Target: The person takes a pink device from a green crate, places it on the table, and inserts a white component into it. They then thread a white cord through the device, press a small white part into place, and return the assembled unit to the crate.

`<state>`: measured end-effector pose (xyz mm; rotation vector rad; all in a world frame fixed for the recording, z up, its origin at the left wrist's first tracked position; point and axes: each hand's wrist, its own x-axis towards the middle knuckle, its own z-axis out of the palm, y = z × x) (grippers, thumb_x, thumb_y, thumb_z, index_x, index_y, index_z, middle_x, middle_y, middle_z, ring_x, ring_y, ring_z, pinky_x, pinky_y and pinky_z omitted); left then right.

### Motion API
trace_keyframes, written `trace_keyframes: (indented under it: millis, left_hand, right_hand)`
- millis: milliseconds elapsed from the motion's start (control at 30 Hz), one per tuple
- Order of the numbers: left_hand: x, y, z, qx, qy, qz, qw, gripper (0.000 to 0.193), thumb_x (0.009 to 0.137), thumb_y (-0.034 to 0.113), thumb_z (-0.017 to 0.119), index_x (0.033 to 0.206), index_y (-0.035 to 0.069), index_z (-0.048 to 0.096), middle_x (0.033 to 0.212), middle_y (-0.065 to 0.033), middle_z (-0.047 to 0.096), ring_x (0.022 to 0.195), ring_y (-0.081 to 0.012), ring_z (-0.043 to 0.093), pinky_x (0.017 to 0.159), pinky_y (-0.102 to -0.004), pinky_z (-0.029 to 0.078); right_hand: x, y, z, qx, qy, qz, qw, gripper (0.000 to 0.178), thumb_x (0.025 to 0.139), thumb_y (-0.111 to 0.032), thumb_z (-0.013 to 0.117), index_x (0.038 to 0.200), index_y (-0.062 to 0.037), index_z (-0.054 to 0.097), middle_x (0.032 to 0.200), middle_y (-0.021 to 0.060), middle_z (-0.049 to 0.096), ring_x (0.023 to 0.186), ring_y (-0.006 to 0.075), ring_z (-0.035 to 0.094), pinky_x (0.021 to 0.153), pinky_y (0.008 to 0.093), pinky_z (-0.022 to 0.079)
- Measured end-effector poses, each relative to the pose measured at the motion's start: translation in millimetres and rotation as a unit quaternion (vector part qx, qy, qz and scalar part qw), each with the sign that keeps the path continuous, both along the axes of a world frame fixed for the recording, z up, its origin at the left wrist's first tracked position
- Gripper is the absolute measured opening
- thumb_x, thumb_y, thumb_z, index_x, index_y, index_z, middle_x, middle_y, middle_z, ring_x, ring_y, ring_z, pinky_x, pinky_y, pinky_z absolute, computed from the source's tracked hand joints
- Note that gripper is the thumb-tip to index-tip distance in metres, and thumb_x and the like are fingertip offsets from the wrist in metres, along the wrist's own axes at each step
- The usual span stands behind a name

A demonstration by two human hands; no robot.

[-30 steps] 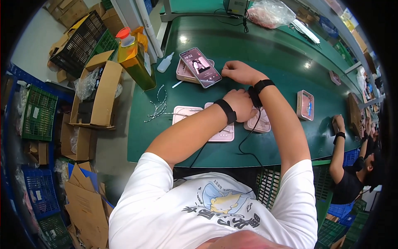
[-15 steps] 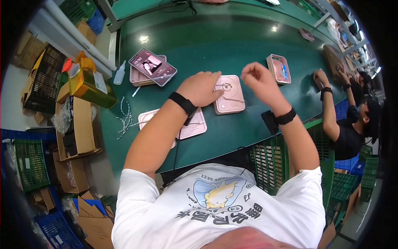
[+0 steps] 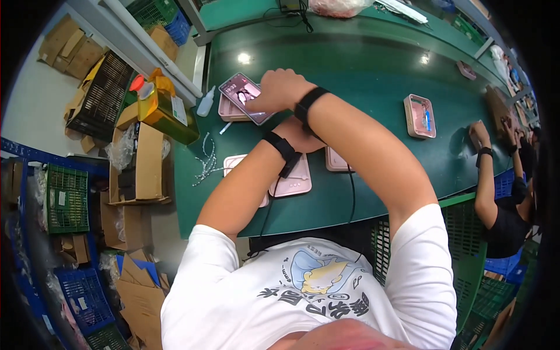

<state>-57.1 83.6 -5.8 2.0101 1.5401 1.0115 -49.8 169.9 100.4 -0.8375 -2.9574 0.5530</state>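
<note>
Right hand (image 3: 282, 90) over the phone (image 3: 238, 93), left hand (image 3: 301, 137) close by

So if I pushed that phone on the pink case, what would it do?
The phone would probably slide, as it looks flat and glossy. It might tip, since one end sticks out past the pink case. It should stay stiff, looking like one straight slab.

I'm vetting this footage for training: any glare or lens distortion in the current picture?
Head view: two bright glare spots on the far part of the green tabletop; head view: that tabletop's near edge bows and the picture's corners are black; head view: the phone's screen is lit, partly hidden by the right hand.
</note>
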Motion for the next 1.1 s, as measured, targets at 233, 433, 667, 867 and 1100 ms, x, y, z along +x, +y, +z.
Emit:
trace_keyframes:
  millis: [233,433,667,867,1100]
  left_hand:
    - [-15.3,15.2,7.4,-0.063,0.110,-0.026,0.992,0.053,0.111,0.042,0.065,0.154,0.010,0.062,0.165,-0.0171,0.062,0.153,-0.0374,0.055,0.127,-0.0484,0.044]
    - [-13.2,3.6,-13.3,0.026,0.137,0.024,0.990,0.056,0.114,0.050,0.054,0.156,0.013,0.060,0.167,-0.0154,0.060,0.155,-0.0370,0.053,0.127,-0.0521,0.042]
    - [-14.5,8.4,-12.3,-0.041,0.159,-0.009,0.986,0.059,0.114,0.054,0.049,0.157,0.015,0.059,0.170,-0.0133,0.058,0.157,-0.0363,0.052,0.129,-0.0516,0.041]
    - [-9.7,31.5,-71.5,0.031,0.223,0.051,0.973,0.063,0.114,0.056,0.048,0.162,0.017,0.057,0.174,-0.0130,0.055,0.161,-0.0358,0.048,0.132,-0.0517,0.038]
    - [-7.0,15.4,-11.3,0.046,0.037,-0.003,0.998,0.059,0.109,0.044,0.066,0.159,0.015,0.060,0.163,-0.0198,0.063,0.150,-0.0380,0.061,0.124,-0.0508,0.049]
  right_hand:
    - [-53.7,10.1,15.0,-0.083,-0.159,0.078,0.981,0.092,0.080,-0.078,0.078,0.133,-0.0035,0.084,0.148,0.0238,0.075,0.135,0.0464,0.071,0.110,0.0489,0.059]
    - [-67.0,-10.3,1.1,-0.012,-0.179,-0.019,0.984,0.091,0.076,-0.082,0.079,0.135,-0.0127,0.086,0.148,0.0162,0.077,0.135,0.0410,0.072,0.114,0.0516,0.054]
    - [-65.5,-15.7,0.2,0.009,-0.176,-0.036,0.984,0.090,0.075,-0.084,0.080,0.134,-0.0161,0.087,0.144,0.0139,0.078,0.134,0.0384,0.073,0.118,0.0511,0.047]
    - [-68.3,-28.5,11.1,0.028,-0.189,-0.030,0.981,0.089,0.076,-0.085,0.078,0.130,-0.0142,0.087,0.140,0.0128,0.080,0.133,0.0393,0.073,0.114,0.0542,0.049]
    - [20.7,4.4,32.2,0.014,0.025,-0.055,0.998,0.070,0.091,-0.067,0.074,0.120,-0.0042,0.084,0.117,0.0154,0.083,0.111,0.0352,0.078,0.096,0.0517,0.057]
